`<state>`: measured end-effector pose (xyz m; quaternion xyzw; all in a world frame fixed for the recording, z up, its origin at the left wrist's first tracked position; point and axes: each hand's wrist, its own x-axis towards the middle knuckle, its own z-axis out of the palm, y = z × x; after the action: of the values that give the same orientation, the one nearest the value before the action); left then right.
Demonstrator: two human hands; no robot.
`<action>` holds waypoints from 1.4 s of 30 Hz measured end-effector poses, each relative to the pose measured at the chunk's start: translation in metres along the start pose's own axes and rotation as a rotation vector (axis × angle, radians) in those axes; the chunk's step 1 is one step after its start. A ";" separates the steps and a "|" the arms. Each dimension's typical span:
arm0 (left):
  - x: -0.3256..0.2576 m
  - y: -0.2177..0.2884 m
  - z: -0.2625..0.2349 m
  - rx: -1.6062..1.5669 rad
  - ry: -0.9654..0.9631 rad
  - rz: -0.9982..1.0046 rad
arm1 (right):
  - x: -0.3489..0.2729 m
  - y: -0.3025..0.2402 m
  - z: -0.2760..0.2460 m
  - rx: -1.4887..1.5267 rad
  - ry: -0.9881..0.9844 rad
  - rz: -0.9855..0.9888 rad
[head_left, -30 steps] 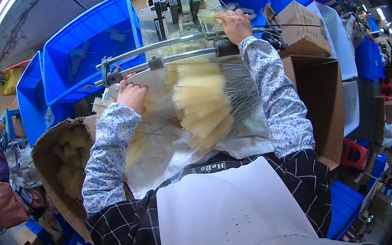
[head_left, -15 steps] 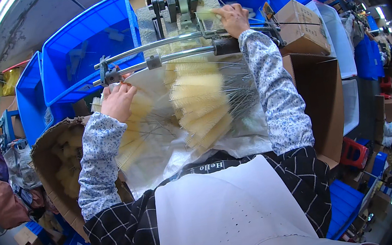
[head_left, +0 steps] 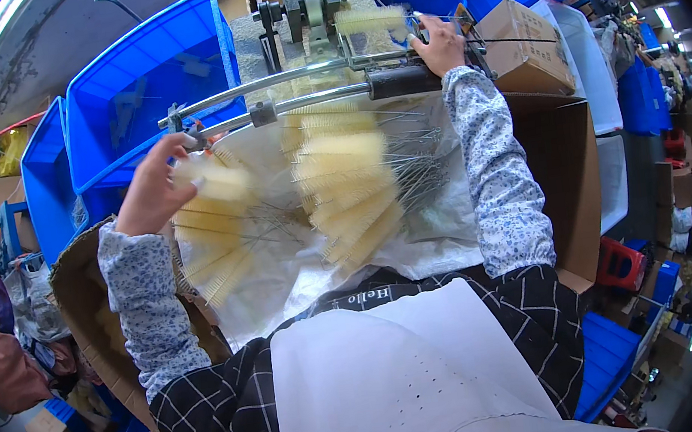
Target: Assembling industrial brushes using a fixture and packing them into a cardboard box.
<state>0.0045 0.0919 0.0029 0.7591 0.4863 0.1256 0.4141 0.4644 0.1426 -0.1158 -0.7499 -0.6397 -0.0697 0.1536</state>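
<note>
Left hand (head_left: 154,188): raised from the sheet since a second ago, fingers closed on a cream bottle brush (head_left: 208,184) and lifted clear of the pile; judged a fresh piece on its way to the machine.
Brush pile (head_left: 343,195): cream bristle heads on wire stems, fanned on a white plastic sheet (head_left: 285,284) across the lap, between both forearms.
Twin metal rails (head_left: 262,97): cross just above the pile, between the lifted brush and the machine.
Machine (head_left: 312,13): grey, upright, behind the rails.
Right hand (head_left: 437,41): unchanged, curled on the black handle (head_left: 403,81) beside a mounted brush (head_left: 369,19).
Surroundings: blue bins (head_left: 139,77) left, cardboard boxes (head_left: 560,164) right, crowding both elbows.
</note>
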 end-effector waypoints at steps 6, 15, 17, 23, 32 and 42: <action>-0.014 0.004 -0.028 -0.227 0.244 0.046 | 0.003 -0.031 0.008 0.219 0.077 -0.063; -0.016 0.028 -0.055 -0.287 0.502 0.361 | 0.002 -0.112 0.018 0.185 0.043 -0.084; -0.010 0.032 -0.051 -0.282 0.531 0.358 | 0.001 -0.133 0.014 0.173 0.029 -0.095; -0.006 0.034 -0.051 -0.293 0.554 0.371 | 0.000 -0.114 0.013 0.142 0.035 -0.097; -0.030 0.012 -0.060 -0.362 0.632 0.413 | 0.005 -0.021 0.006 0.145 0.035 -0.056; 0.014 0.040 -0.034 -0.542 0.352 0.494 | 0.042 0.017 -0.012 -0.152 0.119 -0.144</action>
<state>0.0172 0.1132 0.0513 0.6834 0.3019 0.4728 0.4672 0.4898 0.1754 -0.0940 -0.7061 -0.6744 -0.1731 0.1289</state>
